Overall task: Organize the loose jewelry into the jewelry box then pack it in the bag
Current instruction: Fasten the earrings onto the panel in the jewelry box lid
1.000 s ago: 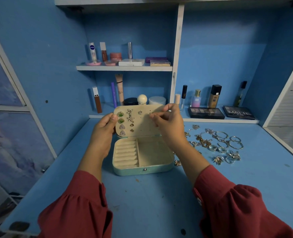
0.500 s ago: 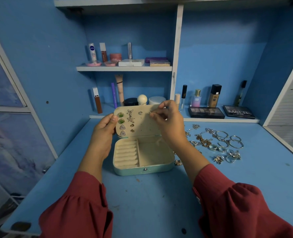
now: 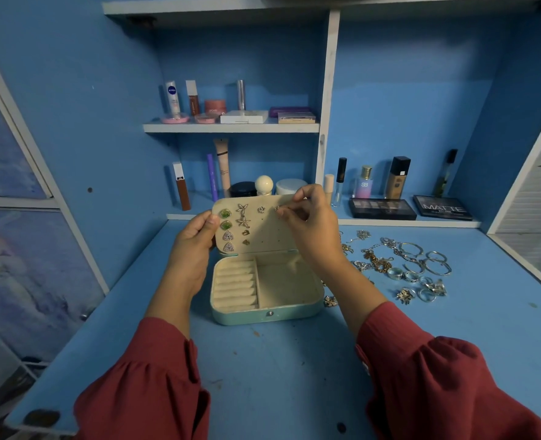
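Right hand [image 3: 310, 223] now pinches a stud earring [image 3: 277, 208] into the lid panel [image 3: 263, 236]; left hand [image 3: 196, 239] still grips its edge, pairing nearly done.

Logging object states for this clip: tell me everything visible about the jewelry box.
The jewelry box is a small rounded-corner case, mint green outside with a snap stud in front, cream velvety lining inside. It sits open on the blue desk, lid upright. The base has ring rolls on the left, an empty compartment on the right. Earrings are pinned on the lid panel. The left hand holds the lid's left edge; the right hand pinches a small earring at its top right.
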Tool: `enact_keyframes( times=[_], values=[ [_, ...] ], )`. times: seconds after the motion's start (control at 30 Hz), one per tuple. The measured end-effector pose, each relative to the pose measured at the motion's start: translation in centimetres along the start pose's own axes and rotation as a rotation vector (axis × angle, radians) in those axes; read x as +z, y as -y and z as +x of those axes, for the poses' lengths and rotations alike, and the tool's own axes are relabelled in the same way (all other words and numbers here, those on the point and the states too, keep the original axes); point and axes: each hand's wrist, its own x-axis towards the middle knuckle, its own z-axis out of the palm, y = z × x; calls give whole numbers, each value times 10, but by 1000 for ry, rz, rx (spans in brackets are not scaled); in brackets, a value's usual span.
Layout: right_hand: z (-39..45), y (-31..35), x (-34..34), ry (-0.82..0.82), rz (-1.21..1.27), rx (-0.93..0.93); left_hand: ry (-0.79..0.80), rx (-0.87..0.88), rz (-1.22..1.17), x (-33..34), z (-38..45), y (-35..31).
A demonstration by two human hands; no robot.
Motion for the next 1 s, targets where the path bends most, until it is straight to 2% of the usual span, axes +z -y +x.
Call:
enact_keyframes(
  times=[0.33,0.57,0.7,0.77,0.8,0.87,0.93,1.0],
  values=[
    [4,7,-3,-19,-373,-31,19,0,46,-2,-1,-1],
    [1,7,-3,-23,-259,34,13,-27,9,2,-7,-9],
    [-1,7,-1,-42,-270,4,-2,-21,-45,5,-10,-17],
    [-2,6,-1,-49,-290,-14,-56,99,93,8,-12,-16],
    [-3,5,-2,-50,-306,-26,-104,221,234,10,-13,-15],
    [-4,4,-3,-50,-332,-49,-188,559,570,15,-15,-18],
    [-5,2,-6,-54,-349,-72,-194,835,854,24,-13,-20],
    [-6,2,-8,-58,-368,-87,-165,934,1044,36,-11,-21]
  ],
)
